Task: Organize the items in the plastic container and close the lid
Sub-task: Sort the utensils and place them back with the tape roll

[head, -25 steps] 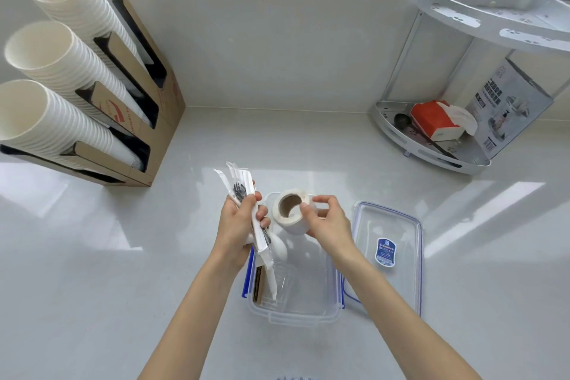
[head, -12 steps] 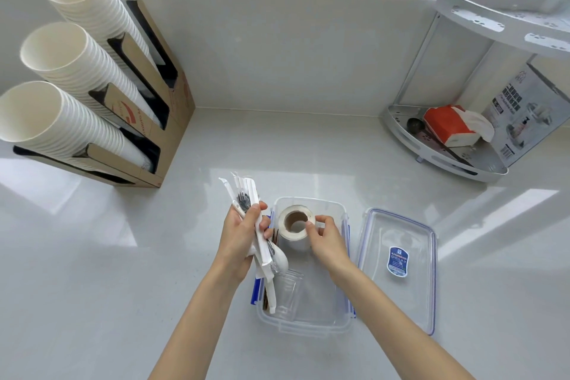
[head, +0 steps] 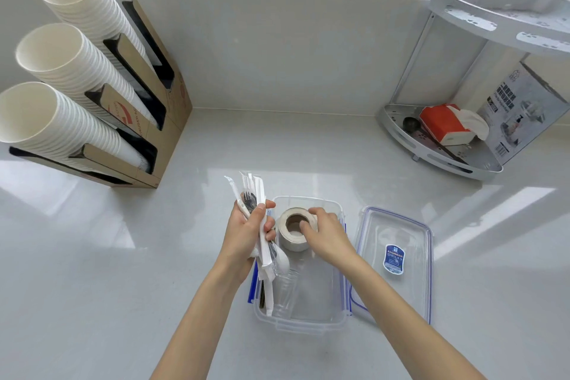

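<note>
A clear plastic container (head: 308, 322) with blue latches stands open on the counter in front of me. Its clear lid (head: 398, 231) lies flat just to the right, a blue label in its middle. My left hand (head: 246, 234) grips a bundle of wrapped cutlery and straws (head: 256, 210) upright over the container's left rim. My right hand (head: 327, 233) holds a white roll of tape (head: 293, 239) at the container's far end, thumb at its core. A small clear cup (head: 285, 293) lies inside near the left wall.
A cardboard dispenser (head: 148, 120) with three stacks of white paper cups stands at the far left. A white corner rack (head: 447, 157) at the far right holds a red tissue pack, a dark spoon and a printed box. A window runs along the back wall.
My right hand has lowered the tape roll into the container's far end and tipped its hole upward. My left hand keeps its bundle in about the same place.
</note>
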Motion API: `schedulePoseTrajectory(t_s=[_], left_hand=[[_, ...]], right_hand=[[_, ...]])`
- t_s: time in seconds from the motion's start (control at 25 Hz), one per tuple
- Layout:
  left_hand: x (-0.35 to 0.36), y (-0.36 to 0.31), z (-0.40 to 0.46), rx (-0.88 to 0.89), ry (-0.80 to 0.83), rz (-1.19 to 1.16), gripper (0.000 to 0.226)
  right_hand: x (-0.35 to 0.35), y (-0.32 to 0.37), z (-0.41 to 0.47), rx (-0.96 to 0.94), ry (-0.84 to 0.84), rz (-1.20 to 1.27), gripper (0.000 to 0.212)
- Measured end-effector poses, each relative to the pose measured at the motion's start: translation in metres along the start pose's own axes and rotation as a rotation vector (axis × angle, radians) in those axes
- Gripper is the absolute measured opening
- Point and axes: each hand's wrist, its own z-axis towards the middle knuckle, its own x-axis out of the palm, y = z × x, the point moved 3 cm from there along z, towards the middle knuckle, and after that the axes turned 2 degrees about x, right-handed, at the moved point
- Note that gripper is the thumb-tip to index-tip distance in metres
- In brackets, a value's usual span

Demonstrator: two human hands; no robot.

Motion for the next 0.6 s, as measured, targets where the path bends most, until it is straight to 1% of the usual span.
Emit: schedulePoseTrajectory(t_s=[0.08, 0.16, 0.28, 0.44, 0.48, 0.52, 0.56, 0.6], left_hand=[[0.003, 0.0, 0.0, 0.006, 0.019, 0.018, 0.017], [0.007, -0.003, 0.001, 0.027, 0.045, 0.022, 0.018], [0.015, -0.009, 0.0, 0.051, 0.106, 0.019, 0.017], [0.033, -0.01, -0.013, 0.073, 0.227, 0.097, 0.019], [0.037, -0.008, -0.016, 0.072, 0.263, 0.133, 0.019], [0.041, -0.007, -0.018, 0.067, 0.297, 0.165, 0.019], [0.045, -0.005, -0.021, 0.064, 0.327, 0.186, 0.02], [0.048, -0.004, -0.022, 0.06, 0.353, 0.193, 0.022]], right_hand=[[-0.013, 0.008, -0.005, -0.031, -0.026, 0.181, 0.037], [-0.022, 0.014, -0.016, -0.054, -0.017, 0.356, 0.034], [-0.026, 0.015, -0.026, -0.064, 0.026, 0.528, 0.035], [-0.038, 0.022, -0.028, -0.091, 0.028, 0.593, 0.054], [-0.04, 0.025, -0.029, -0.107, 0.039, 0.598, 0.055], [-0.042, 0.027, -0.029, -0.127, 0.057, 0.596, 0.051], [-0.042, 0.029, -0.03, -0.146, 0.076, 0.596, 0.04], [-0.041, 0.028, -0.031, -0.161, 0.081, 0.593, 0.035]])
